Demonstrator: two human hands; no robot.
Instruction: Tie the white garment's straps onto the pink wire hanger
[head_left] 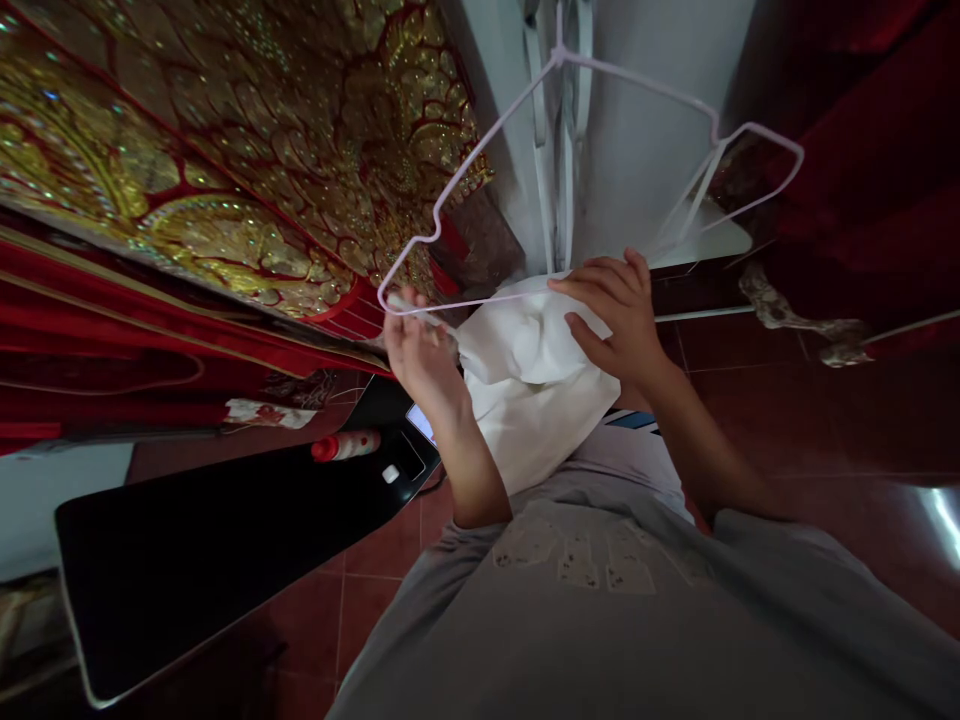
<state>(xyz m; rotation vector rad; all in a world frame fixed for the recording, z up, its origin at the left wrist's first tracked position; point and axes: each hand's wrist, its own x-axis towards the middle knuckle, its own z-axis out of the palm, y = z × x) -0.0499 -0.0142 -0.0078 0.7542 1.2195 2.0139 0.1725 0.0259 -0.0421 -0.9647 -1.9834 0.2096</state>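
A pale pink clothes hanger [495, 128] spans the view before me, its neck at the top centre. At its lower left corner, the fingers of my left hand [429, 360] close round the bar, with a strip of white fabric at the fingertips. White cloth [544, 400] lies bunched between my forearms and over my lap, just below the hanger's bottom bar. My right hand [619, 315] is over that bar and the cloth, fingers stretched and thumb apart. Its index fingertip appears to touch the bar; whether it also touches the cloth, I cannot tell.
Gold sequined red fabric [300, 130] hangs at the left. Below it a black bench-like surface [225, 570] carries a red-capped bottle [345, 445], a phone [421, 422] and a small white case [390, 473]. A white panel [660, 130] stands behind the hanger; dark red cloth [885, 150] hangs right.
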